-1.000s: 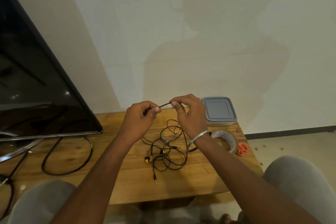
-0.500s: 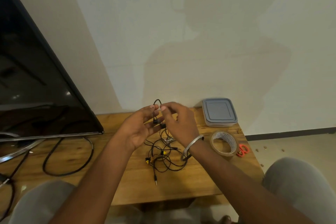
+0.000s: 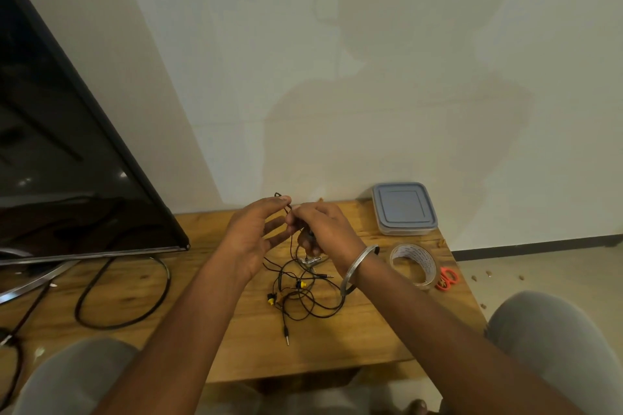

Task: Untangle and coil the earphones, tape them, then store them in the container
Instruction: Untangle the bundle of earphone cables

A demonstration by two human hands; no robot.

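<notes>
Black earphones (image 3: 302,284) lie tangled on the table (image 3: 219,330), one strand lifted above. Left hand (image 3: 249,239) pinches the strand between thumb and forefinger, other fingers loose; right hand (image 3: 325,229) grips it alongside with curled fingers. Lidded container (image 3: 403,209) sits at the far right corner.

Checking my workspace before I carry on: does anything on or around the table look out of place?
The earphones lie in a tangled heap on the table. The orange scissors sit right at the table's right edge, where they could slip off, and small bits are scattered on the floor beyond.
</notes>
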